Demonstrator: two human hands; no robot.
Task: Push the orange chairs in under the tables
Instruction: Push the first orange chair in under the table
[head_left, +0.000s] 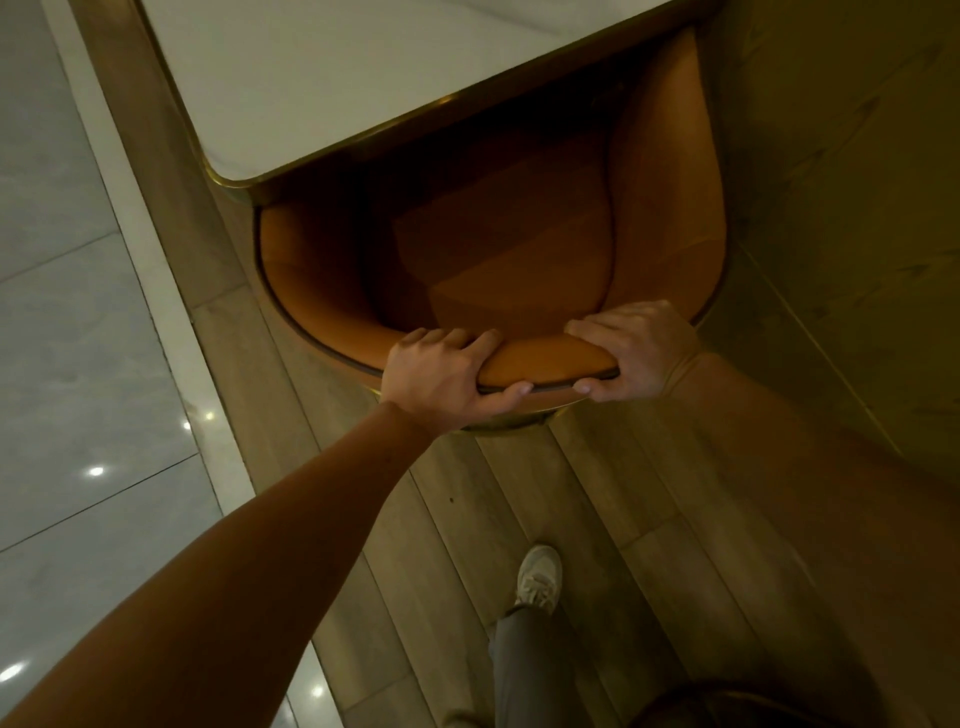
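An orange chair (498, 244) with a curved padded back stands in front of me, its seat partly under the white table (322, 78) with a brass edge. My left hand (441, 376) grips the top of the chair's backrest, fingers over the inside and thumb on the outside. My right hand (634, 353) grips the same backrest rim a little to the right, fingers over the top. The front of the seat is hidden beneath the tabletop.
A wall or panel (841, 208) rises close along the chair's right side. Wooden floorboards (623, 519) run beneath me, with glossy pale tiles (67, 364) to the left. My shoe (540, 577) is behind the chair. Another rounded dark object (753, 706) shows at the bottom right.
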